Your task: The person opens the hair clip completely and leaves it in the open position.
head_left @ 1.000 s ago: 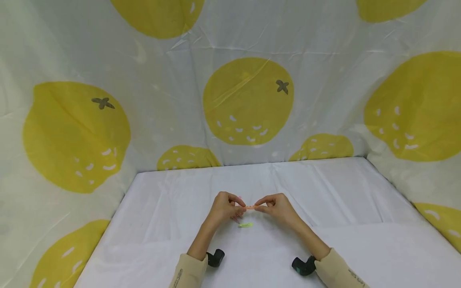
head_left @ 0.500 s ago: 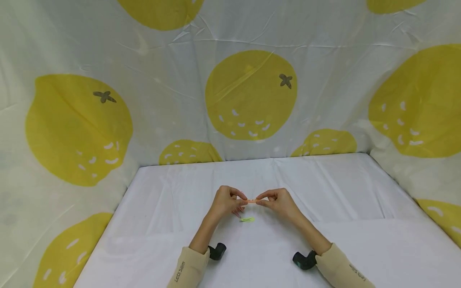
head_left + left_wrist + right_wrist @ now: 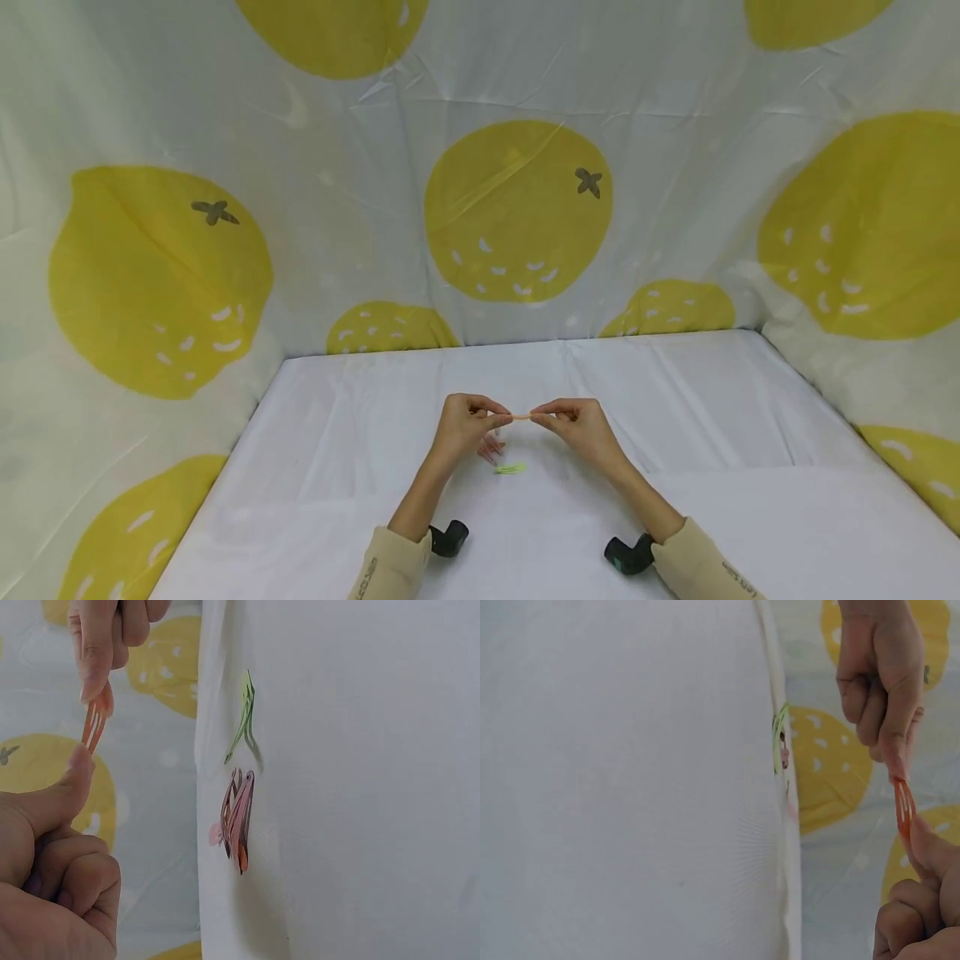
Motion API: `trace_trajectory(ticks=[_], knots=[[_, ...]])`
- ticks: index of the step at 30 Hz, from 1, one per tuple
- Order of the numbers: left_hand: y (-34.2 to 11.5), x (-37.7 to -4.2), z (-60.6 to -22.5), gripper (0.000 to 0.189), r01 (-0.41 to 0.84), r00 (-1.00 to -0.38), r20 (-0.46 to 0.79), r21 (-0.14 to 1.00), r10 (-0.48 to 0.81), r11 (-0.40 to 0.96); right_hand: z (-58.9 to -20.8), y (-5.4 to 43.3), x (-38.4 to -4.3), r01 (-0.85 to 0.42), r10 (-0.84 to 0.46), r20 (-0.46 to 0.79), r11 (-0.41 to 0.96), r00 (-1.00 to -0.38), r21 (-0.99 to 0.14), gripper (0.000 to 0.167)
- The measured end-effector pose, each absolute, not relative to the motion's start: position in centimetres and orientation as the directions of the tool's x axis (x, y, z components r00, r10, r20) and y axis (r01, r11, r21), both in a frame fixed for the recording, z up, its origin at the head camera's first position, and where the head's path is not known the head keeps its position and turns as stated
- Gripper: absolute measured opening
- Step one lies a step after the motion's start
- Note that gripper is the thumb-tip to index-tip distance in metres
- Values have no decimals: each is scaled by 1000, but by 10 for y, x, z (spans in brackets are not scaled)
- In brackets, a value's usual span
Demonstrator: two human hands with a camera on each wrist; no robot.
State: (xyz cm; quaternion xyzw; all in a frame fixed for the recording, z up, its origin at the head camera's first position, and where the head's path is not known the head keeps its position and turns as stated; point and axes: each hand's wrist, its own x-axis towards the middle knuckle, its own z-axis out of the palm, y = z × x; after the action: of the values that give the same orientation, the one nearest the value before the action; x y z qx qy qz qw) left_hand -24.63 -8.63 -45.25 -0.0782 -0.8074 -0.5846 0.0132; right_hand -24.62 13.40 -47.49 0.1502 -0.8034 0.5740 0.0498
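An orange snap hair clip (image 3: 521,417) is held above the table between both hands. My left hand (image 3: 463,423) pinches one end with thumb and forefinger, and my right hand (image 3: 581,425) pinches the other. In the left wrist view the slotted orange body shows between the two thumbs. Beneath the hands, a green hair clip (image 3: 247,694) lies on the white cloth. Beside it is a small group of pinkish hair clips (image 3: 238,814), with an orange tip at one end. In the head view my left hand is nearest these.
A white cloth covers the table (image 3: 337,467). Behind and at the sides hangs a curtain (image 3: 517,208) printed with large yellow fruit. Black wrist camera mounts (image 3: 450,538) sit by both forearms, below beige sleeves (image 3: 397,567).
The orange clip has tilted from showing its slots to a thin, slightly bowed edge in the head view. Both hands have risen a little and still pinch its ends.
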Motion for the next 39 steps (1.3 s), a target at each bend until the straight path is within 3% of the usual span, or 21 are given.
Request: trace_trajectory(ticks=[11, 22, 31, 39], knots=[[-85, -245, -456, 11, 148, -987, 121, 935, 101, 322, -472, 131, -244, -218, -151, 183, 266, -971, -939, 19], [-75, -243, -457, 9, 289, -955, 294, 897, 36, 333, -473, 127, -240, -300, -95, 285, 295, -954, -907, 9], [-67, -238, -457, 9, 329, -940, 339, 862, 46, 386, -475, 125, -237, -384, -70, 382, 304, -922, -872, 6], [-70, -241, -456, 9, 360, -927, 371, 834, 58, 418, -475, 126, -240, -395, -64, 393, 276, -917, -876, 8]])
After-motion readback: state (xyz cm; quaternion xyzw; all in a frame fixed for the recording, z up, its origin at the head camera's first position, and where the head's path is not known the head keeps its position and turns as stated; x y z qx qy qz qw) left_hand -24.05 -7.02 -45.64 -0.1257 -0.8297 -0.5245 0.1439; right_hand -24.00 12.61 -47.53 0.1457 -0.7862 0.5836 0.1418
